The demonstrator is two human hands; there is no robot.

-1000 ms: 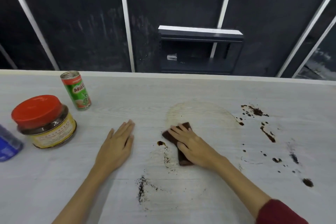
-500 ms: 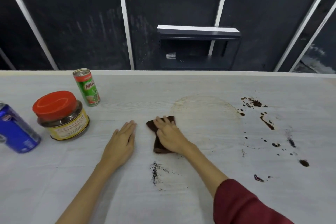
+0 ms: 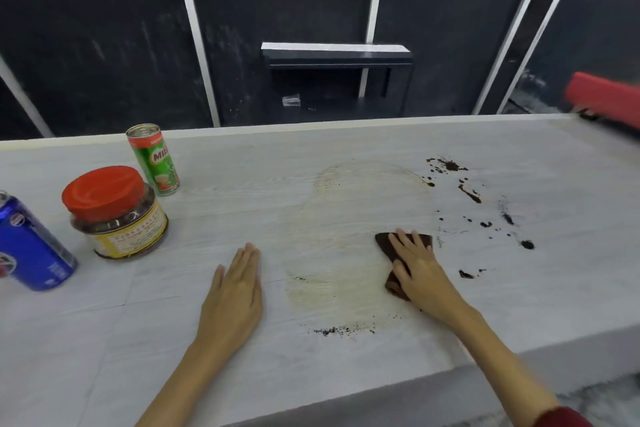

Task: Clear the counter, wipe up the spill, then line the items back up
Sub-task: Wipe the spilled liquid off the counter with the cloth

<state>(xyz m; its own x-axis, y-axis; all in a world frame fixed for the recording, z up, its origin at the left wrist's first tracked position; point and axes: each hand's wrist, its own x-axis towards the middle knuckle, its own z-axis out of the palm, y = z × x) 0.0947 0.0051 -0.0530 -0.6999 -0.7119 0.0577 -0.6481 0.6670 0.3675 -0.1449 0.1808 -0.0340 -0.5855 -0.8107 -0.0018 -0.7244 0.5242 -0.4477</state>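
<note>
Though folded, limp brown cloth.

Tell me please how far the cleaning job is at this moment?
Done: the blue can, red-lid jar and green can stand aside at the counter's left. In hand: the right hand presses a brown cloth flat, the left hand rests open, and a pale smear lies between them. Left: dark splatters, crumbs, then lining items up.
</note>
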